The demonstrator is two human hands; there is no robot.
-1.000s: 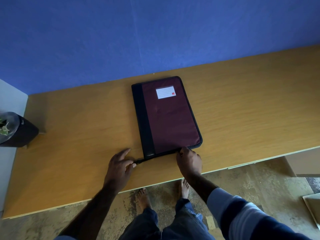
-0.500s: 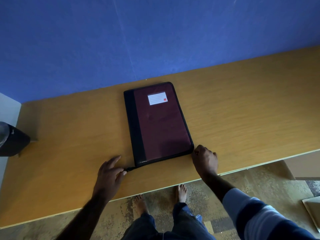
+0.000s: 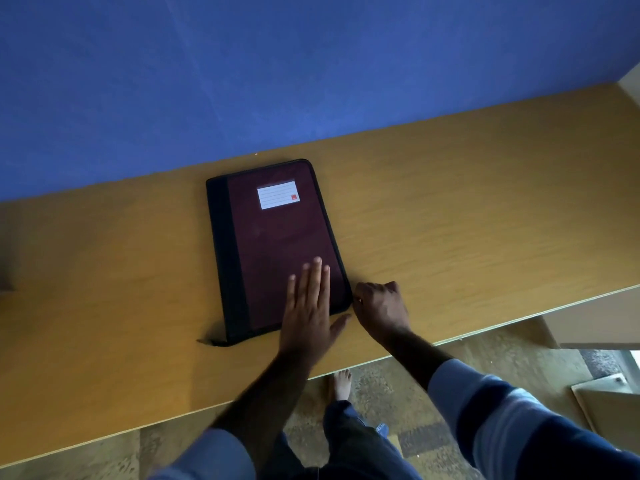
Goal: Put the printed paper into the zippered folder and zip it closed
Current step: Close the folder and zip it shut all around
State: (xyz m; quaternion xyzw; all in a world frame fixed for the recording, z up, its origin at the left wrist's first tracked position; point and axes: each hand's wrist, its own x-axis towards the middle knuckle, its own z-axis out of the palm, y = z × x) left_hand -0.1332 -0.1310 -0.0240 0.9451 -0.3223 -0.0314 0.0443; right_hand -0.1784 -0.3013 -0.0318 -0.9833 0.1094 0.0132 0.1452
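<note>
A dark maroon zippered folder (image 3: 277, 237) with a black spine and a white label lies flat and closed on the wooden table (image 3: 450, 209). My left hand (image 3: 310, 308) rests flat on the folder's near right part, fingers straight. My right hand (image 3: 379, 308) sits at the folder's near right edge with fingers curled, pinching what looks like the zipper pull (image 3: 359, 300). A short zipper tail (image 3: 207, 341) sticks out at the near left corner. The printed paper is not visible.
A blue wall (image 3: 277, 81) stands behind the table. The table's front edge runs just below my hands; under it are my legs and a bare foot (image 3: 341, 384) on a patterned floor. Flat boards (image 3: 609, 393) lie at the lower right.
My left hand left the zipper tail at the near left corner and now lies flat on the cover. My right hand moved along the near edge round to the right corner.
</note>
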